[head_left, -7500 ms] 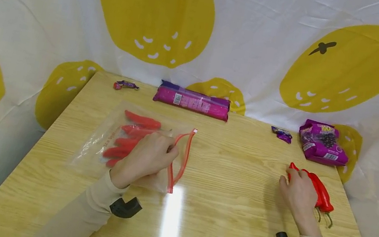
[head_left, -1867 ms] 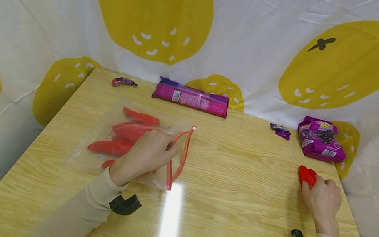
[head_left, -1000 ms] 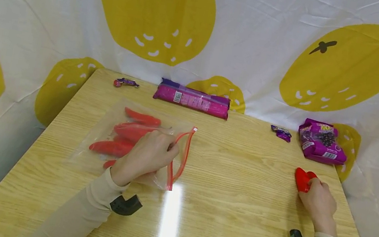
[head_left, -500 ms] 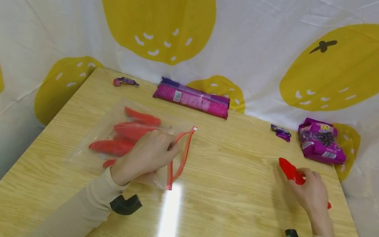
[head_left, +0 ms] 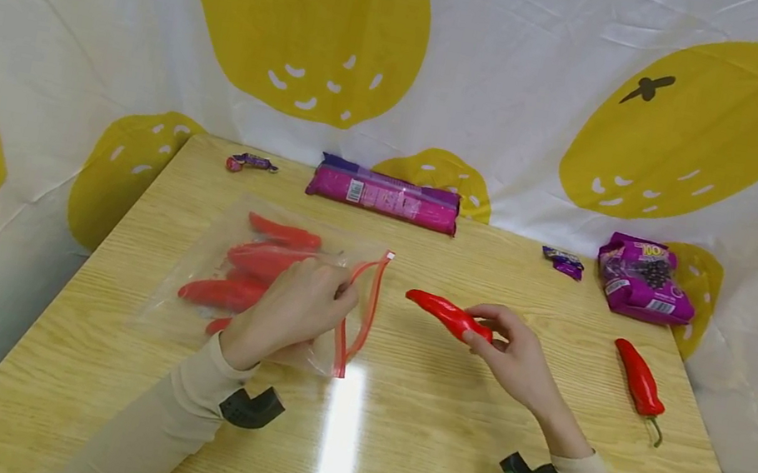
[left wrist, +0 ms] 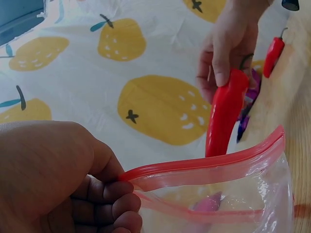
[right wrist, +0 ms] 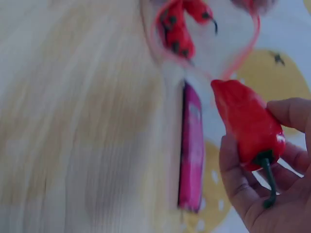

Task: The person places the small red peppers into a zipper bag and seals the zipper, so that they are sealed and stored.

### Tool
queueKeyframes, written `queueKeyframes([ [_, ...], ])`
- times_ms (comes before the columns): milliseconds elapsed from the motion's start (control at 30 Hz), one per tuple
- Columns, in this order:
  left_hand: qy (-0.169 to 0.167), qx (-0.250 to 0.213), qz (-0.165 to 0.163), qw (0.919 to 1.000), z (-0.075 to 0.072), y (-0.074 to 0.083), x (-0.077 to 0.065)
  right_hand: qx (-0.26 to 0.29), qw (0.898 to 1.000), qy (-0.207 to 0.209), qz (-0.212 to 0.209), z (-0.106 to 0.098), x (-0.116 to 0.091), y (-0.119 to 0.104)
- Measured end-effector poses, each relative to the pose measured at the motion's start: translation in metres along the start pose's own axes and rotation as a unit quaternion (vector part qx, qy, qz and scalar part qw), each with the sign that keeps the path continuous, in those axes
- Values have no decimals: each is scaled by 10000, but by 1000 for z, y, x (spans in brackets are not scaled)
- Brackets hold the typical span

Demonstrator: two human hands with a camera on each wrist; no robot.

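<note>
My left hand pinches the rim of a clear zip bag, whose red-edged mouth gapes toward the right. Several red chili peppers lie inside the bag, partly covered by that hand in the head view. Between thumb and fingers, my right hand holds another red chili pepper by its stem end, tip pointing left at the bag's mouth. Its green stem shows in the right wrist view beside my palm. One more red chili pepper lies alone on the table near the right edge.
Along the back of the wooden table lie a long purple packet, a small wrapped candy, purple wrapped sweets and a purple bag with a grape picture. A fruit-print curtain hangs behind.
My right hand has lifted one chili pepper off the pair at the right and carried it left, close to the bag. The other pepper stays there. My left hand keeps its place on the rim.
</note>
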State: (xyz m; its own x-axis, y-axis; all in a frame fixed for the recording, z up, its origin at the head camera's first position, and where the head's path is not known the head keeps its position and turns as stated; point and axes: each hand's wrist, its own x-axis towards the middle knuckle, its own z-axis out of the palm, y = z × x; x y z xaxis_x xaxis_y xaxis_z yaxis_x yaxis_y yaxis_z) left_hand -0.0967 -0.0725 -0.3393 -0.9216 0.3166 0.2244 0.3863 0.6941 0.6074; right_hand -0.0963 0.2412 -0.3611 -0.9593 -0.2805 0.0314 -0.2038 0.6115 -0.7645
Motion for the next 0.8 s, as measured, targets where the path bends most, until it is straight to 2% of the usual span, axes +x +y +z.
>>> queueKeyframes([
  [100, -36, 31, -23, 10000, -1, 1, 0, 552, 9978, -325, -143, 18, 4, -26],
  [300, -177, 53, -210, 9996, -2, 3, 0, 933, 9915, -798, -420, 45, 13, -67],
  [400, -213, 36, -236, 9995, -2, 3, 0, 1094, 9874, -973, -597, 58, 20, -76],
  [567, -85, 103, -12, 9999, -1, 1, 0, 1418, 9766, -1219, -1060, 82, 32, -74],
  [800, -99, 192, -25, 9998, -1, 2, 1, 1211, 9797, -1129, -1126, 98, 37, -96],
])
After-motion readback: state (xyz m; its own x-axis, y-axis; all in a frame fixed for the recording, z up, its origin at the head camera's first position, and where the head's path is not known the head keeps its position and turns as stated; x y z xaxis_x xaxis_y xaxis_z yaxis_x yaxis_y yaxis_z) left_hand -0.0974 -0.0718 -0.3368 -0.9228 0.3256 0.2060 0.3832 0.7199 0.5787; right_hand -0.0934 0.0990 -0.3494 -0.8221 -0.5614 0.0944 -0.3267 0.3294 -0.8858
